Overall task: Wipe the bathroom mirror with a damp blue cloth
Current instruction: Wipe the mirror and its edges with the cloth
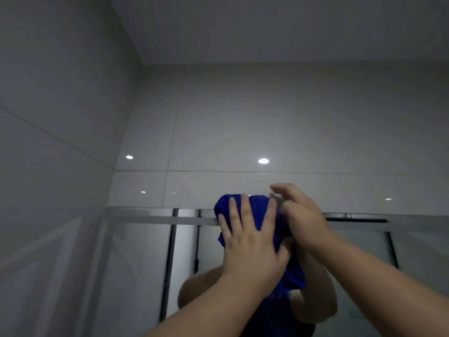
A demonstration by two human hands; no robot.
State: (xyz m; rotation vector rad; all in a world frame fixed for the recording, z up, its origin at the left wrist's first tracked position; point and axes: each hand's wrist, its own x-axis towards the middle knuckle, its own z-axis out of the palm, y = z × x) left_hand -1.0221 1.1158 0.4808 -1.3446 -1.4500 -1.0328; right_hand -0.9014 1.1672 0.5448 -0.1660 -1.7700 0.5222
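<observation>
Blue cloth: we hold the blue cloth (226,206) bunched against the top edge of the mirror (141,263), near the middle of the view; its upper part laps over the frame onto the wall and its lower part hangs down past our wrist.
Left hand: our left hand (250,237) lies flat on the cloth with the fingers straight and spread, palm pressing it to the glass; small wet drops show on the back of the hand.
Right hand: our right hand (301,215) sits just right of the left one, touching the cloth's upper right edge. It is blurred, with one finger lifted above the rest, and we cannot tell whether it pinches the cloth or only rests against it.
Mirror: its pale frame runs across the lower half of the view; the glass shows dark upright bars (170,263) and our own reflected arms (201,288) below the cloth.
Wall tiles: large glossy white wall tiles (243,117) rise above the mirror, carrying round light spots (263,161).
Side wall: a tiled side wall (48,117) stands at the left and meets the far wall in a corner.
Ceiling: a plain white ceiling (267,25) fills the top of the view.
</observation>
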